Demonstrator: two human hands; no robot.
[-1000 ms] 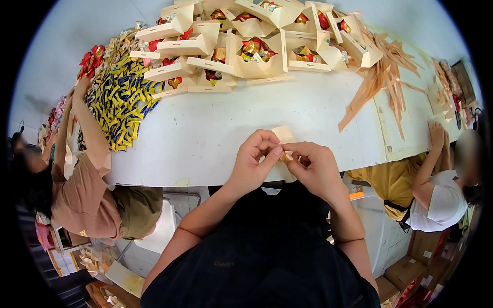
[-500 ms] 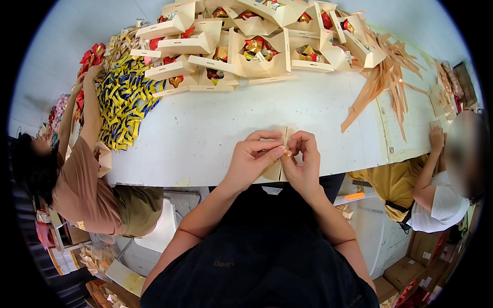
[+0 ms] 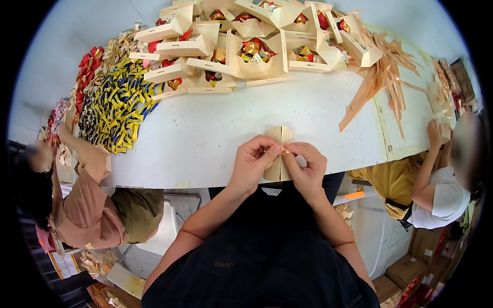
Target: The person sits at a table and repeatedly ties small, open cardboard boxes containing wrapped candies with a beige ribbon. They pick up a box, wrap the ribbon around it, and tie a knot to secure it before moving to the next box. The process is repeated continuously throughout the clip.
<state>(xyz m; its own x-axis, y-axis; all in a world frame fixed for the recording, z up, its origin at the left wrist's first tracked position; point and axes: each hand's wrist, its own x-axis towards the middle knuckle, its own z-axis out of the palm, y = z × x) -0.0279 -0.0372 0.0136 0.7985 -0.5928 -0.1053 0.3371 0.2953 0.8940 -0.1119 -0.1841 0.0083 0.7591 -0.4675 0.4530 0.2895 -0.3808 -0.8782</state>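
The person's dark shirt (image 3: 257, 251) is nearest, just below the small cream box (image 3: 275, 134) that both hands work on. The left hand (image 3: 252, 163) is on the box's left side, its thumb and forefinger pinched together at the dark middle seam. The right hand (image 3: 308, 167) mirrors it from the right, thumb and finger also clamped at the seam — a small shiny golden bit shows between the fingertips, though which hand grips it cannot be told. The box itself is upright between the hands, by the near edge of a white table (image 3: 205, 138).

To the box's left, beyond bare tabletop, lies a heap of yellow-and-blue wrapped sweets (image 3: 120, 97), with red packets (image 3: 88, 72) farther off. A co-worker in a brown top (image 3: 92, 210) is well left of the box; another in a white top (image 3: 439, 203) is well right. Tan ribbons (image 3: 380, 84) fan out beyond the box to its right. Farthest from it — straight past the box — crowd cream cartons (image 3: 235, 51) holding red and gold sweets (image 3: 251, 47).
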